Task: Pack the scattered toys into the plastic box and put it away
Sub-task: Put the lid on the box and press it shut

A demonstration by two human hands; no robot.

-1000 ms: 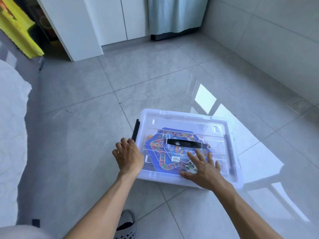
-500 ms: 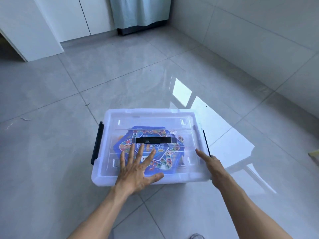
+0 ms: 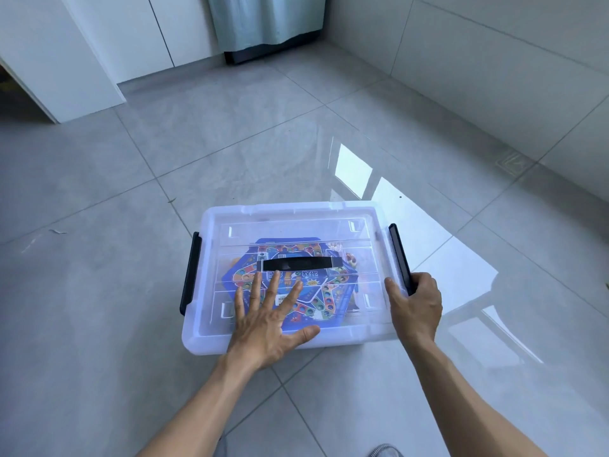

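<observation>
A clear plastic box (image 3: pixel 211 338) sits on the floor with its transparent lid (image 3: pixel 296 225) on top. Through the lid shows a blue hexagonal board game (image 3: pixel 329 291). A black carry handle (image 3: pixel 301 263) lies in the lid's middle. My left hand (image 3: pixel 267 318) rests flat on the lid's near part, fingers spread. My right hand (image 3: pixel 413 306) grips the near end of the black right latch (image 3: pixel 397 249) at the box's right edge. The black left latch (image 3: pixel 189 272) lies against the box's left side.
Grey floor tiles (image 3: pixel 99 291) surround the box, with bright window reflections to the right. White cabinet doors (image 3: pixel 99 44) and a pale curtain (image 3: pixel 263 18) stand at the back. A tiled wall (image 3: pixel 494 61) runs along the right. A slipper tip (image 3: pixel 385 451) shows at the bottom edge.
My left hand moved from the box's left edge onto the lid, flat. My right hand slid off the lid to the right side and closed on the right latch. The view shifted right.
</observation>
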